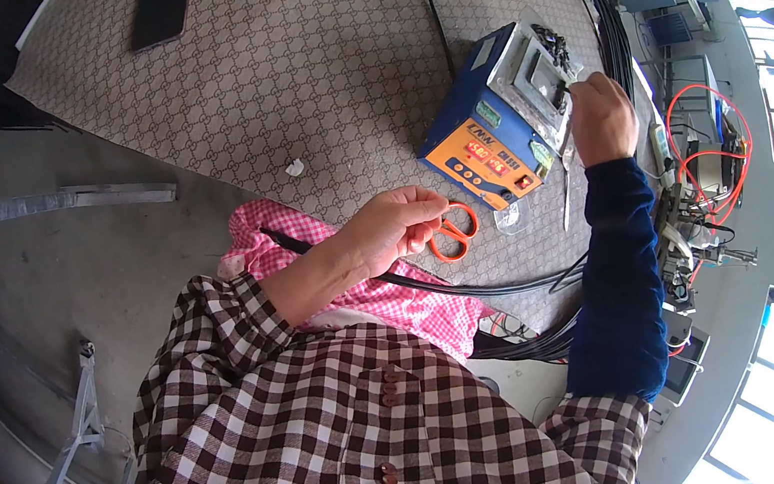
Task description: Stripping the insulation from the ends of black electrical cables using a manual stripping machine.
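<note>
My left hand (397,227) is in front of the blue and orange box, its thumb and fingers pinched together. Whatever lies between those fingertips is too small to name. Right beside them are the orange looped handles (455,234) of what look like scissors. My right hand (603,118), at the end of a dark blue sleeve, is closed at the box's top right edge. A small dark thing shows by its fingertips, but I cannot make out what they hold. The box (477,159) has lit red displays, buttons and a square metal well (541,81) on top.
Small black pieces (554,45) lie behind the well. Black cables (505,286) run along the table's near edge, over pink checked cloth (440,318). More black cables (613,39) bundle at the right edge. A white scrap (295,167) and a dark flat object (163,9) lie leftward on the patterned tabletop (331,79).
</note>
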Available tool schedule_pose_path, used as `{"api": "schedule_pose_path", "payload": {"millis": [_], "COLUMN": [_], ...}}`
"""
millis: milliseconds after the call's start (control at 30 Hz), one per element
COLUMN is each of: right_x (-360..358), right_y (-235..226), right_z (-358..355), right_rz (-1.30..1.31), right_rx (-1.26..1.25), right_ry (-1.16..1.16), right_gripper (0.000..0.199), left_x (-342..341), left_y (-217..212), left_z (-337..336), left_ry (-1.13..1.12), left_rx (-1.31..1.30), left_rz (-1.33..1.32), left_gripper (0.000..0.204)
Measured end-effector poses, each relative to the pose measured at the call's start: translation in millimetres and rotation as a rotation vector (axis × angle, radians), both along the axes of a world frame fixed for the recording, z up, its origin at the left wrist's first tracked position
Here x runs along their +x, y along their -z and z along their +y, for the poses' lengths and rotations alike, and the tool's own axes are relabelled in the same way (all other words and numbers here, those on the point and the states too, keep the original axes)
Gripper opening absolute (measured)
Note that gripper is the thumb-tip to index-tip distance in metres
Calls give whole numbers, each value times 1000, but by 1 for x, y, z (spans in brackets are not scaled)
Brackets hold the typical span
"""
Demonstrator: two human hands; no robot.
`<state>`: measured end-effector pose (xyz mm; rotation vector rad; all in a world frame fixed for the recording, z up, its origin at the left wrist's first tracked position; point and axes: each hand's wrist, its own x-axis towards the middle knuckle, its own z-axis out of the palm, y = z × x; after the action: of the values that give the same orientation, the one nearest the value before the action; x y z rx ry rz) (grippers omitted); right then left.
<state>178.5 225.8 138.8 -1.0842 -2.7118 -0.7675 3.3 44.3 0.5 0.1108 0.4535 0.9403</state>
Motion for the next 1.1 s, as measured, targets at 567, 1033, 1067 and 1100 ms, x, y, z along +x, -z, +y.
{"api": "schedule_pose_path", "payload": {"millis": [567, 1033, 1067, 1100], "right_x": [4, 4, 4, 5], "right_y": [43, 63, 64, 66], "right_z": [-112, -146, -147, -148], "right_rz": [1764, 1821, 1804, 1785], "right_rx": [-1379, -1368, -1363, -1359], "right_ry": [-4, -66, -52, -39], "right_gripper": [12, 12, 12, 12], "left_x": [-3, 12, 12, 13], "left_y": [-51, -64, -65, -65], "left_z": [7, 5, 5, 6], "left_ry": [-126, -164, -163, -162], "left_rx": [198, 299, 296, 294], "left_rz": [175, 105, 90, 80], "left_gripper": [14, 21, 21, 21]}}
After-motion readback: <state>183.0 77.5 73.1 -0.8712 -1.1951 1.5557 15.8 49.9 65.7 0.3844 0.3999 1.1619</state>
